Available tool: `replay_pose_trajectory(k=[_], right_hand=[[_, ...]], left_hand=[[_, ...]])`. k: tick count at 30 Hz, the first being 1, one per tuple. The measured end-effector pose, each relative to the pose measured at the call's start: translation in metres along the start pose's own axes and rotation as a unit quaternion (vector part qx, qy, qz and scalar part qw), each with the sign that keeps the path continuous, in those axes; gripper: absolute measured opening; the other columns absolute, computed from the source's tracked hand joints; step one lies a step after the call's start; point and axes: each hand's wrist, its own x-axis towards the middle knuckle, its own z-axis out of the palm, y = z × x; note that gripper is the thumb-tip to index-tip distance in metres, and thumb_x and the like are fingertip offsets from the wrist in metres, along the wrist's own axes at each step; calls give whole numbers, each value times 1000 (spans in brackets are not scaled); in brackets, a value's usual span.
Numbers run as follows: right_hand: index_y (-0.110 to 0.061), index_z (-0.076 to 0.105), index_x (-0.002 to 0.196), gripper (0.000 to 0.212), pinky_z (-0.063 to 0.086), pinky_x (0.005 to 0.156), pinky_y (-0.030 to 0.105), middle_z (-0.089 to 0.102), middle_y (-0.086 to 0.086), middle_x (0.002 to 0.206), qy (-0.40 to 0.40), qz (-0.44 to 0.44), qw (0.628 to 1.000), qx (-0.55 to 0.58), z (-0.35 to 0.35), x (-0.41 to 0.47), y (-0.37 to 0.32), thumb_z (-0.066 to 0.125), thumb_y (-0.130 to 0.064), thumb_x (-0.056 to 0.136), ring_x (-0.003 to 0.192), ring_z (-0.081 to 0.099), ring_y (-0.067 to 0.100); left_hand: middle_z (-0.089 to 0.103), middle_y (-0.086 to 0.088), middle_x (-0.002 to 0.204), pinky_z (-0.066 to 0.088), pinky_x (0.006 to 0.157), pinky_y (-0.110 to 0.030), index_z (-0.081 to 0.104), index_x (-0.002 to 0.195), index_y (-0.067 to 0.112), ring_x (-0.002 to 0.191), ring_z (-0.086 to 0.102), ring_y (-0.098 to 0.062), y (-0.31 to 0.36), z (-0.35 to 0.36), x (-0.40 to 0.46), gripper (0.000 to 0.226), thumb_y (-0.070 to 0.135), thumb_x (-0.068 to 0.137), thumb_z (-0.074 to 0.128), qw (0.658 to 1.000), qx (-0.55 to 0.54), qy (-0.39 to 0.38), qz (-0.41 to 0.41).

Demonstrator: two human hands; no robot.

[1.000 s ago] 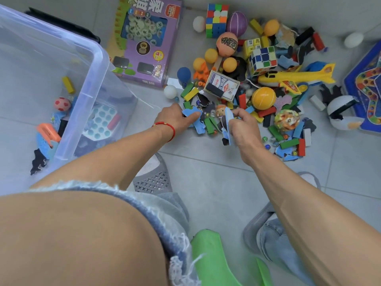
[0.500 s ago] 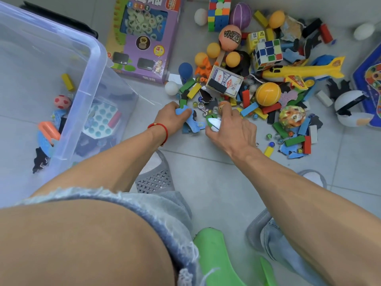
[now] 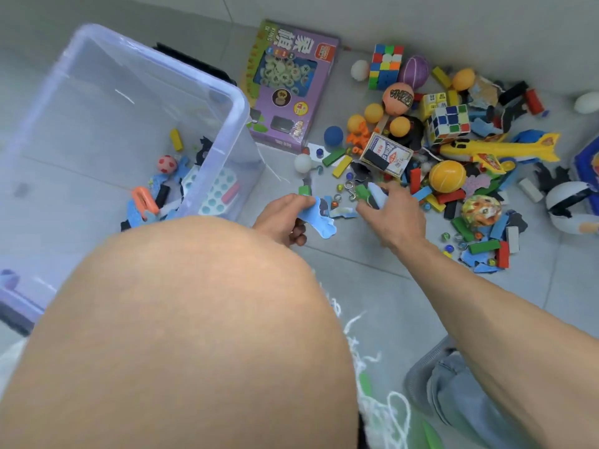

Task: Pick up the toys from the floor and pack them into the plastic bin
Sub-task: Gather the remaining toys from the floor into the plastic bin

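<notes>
Down on the floor (image 3: 372, 286), left hand (image 3: 285, 218) pinches blue foam pieces (image 3: 319, 218); right hand (image 3: 393, 212) apparently grips green blocks (image 3: 361, 192), bin (image 3: 227, 131) beside.

This looks like a room in a home, seen at floor level. Grey floor tiles (image 3: 372, 286) meet a plain wall, and scattered toys (image 3: 447, 176), a purple board-game box (image 3: 291, 89) and a clear plastic bin (image 3: 233, 102) lie about a squatting person's knee (image 3: 194, 319).
</notes>
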Motion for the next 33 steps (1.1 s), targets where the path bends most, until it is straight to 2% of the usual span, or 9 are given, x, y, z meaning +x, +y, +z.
replay_pose_trajectory(k=[4, 7, 10, 15, 19, 22, 25, 28, 33], right_hand=[[-22, 50, 82, 19, 34, 52, 31, 51, -1, 70, -100, 63, 915, 386, -42, -11, -61, 53, -41, 83, 57, 44, 18], [-11, 54, 90, 20, 34, 44, 25, 60, 7, 74, -227, 29, 801, 552, -74, -25, -137, 51, -31, 92, 48, 46, 18], [-8, 55, 102, 24, 42, 48, 26, 65, 11, 84, -355, -19, 765, 536, -85, -47, -218, 54, -30, 92, 54, 54, 20], [1, 49, 127, 48, 61, 63, 45, 58, 19, 109, -458, 78, 751, 470, -60, -73, -299, 61, -30, 93, 78, 72, 34], [-2, 23, 150, 79, 47, 95, 61, 31, 25, 147, -462, 101, 731, 492, -53, -71, -307, 58, -41, 92, 136, 39, 46], [3, 32, 147, 74, 42, 109, 55, 32, 30, 150, -447, 80, 745, 489, -68, -65, -283, 58, -40, 92, 140, 35, 48], [-1, 63, 118, 44, 57, 94, 46, 63, 27, 126, -365, 35, 813, 452, -94, -56, -236, 57, -37, 93, 112, 66, 39], [-3, 67, 113, 32, 61, 81, 39, 73, 18, 112, -266, 18, 883, 386, -126, -47, -170, 56, -28, 96, 98, 73, 31], [-5, 66, 108, 21, 57, 68, 35, 71, 10, 93, -176, 46, 967, 178, -167, -41, -44, 56, -21, 98, 77, 68, 24]], left_hand=[[68, -3, 106, 50, 98, -48, 73, 95, 33, 98, 66, -28, 19, -34, -10, 32, 46, 66, 73, 999, -33, 1, -13], [70, -9, 73, 55, 70, -38, 68, 81, 12, 64, 65, -25, 60, -51, -65, 16, 28, 85, 66, 992, -113, 23, 50], [65, -16, 82, 52, 50, -29, 62, 90, 9, 57, 61, -23, 79, -88, -103, 13, 21, 91, 60, 974, -176, 60, 130], [63, -17, 96, 62, 68, -38, 55, 99, 4, 82, 62, -31, 75, -171, -117, 8, 7, 92, 53, 953, -215, 191, 98], [45, -26, 129, 58, 82, -49, 43, 123, 2, 104, 60, -38, 71, -208, -128, 50, 13, 78, 62, 958, -199, 198, 52], [42, -29, 134, 54, 92, -45, 48, 123, 0, 109, 58, -41, 84, -198, -141, 35, 13, 91, 54, 962, -137, 217, 89], [64, -21, 115, 57, 85, -37, 62, 105, 5, 106, 65, -37, 113, -161, -162, 17, 13, 94, 52, 969, -54, 175, 168], [70, -19, 107, 54, 95, -45, 65, 104, 9, 108, 66, -38, 152, -109, -189, 19, 14, 96, 49, 971, 86, 46, 220], [73, -11, 107, 55, 91, -46, 66, 116, 14, 100, 69, -33, 195, -20, -214, 22, 18, 99, 54, 857, 434, -142, 239]])
